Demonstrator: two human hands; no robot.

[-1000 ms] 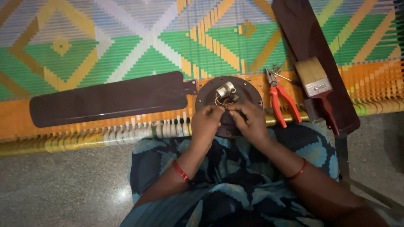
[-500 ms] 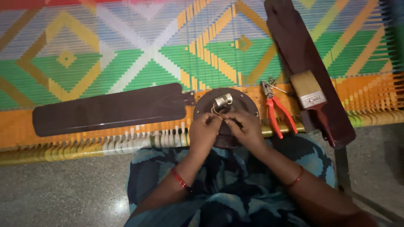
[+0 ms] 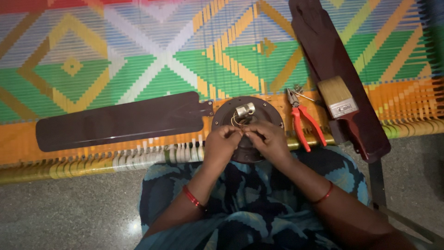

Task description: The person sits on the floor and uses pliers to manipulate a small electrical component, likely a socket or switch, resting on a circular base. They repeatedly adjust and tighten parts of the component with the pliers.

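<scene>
The motor (image 3: 247, 122) lay at the cot's (image 3: 138, 60) near edge, just beyond both hands. The left hand (image 3: 221, 146) and right hand (image 3: 266, 141) met fingertip to fingertip over it, pinching thin wires (image 3: 238, 121) — one blade (image 3: 122, 121) to the left, pliers (image 3: 303, 118) and brush (image 3: 340, 99) close on the right. Open weave lay beyond.

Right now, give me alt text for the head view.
Both hands, left hand and right hand, pinch thin wires at a dark ceiling-fan motor hub on a colourful woven cot. Fan blades, red-handled pliers and a paintbrush lie alongside.
</scene>
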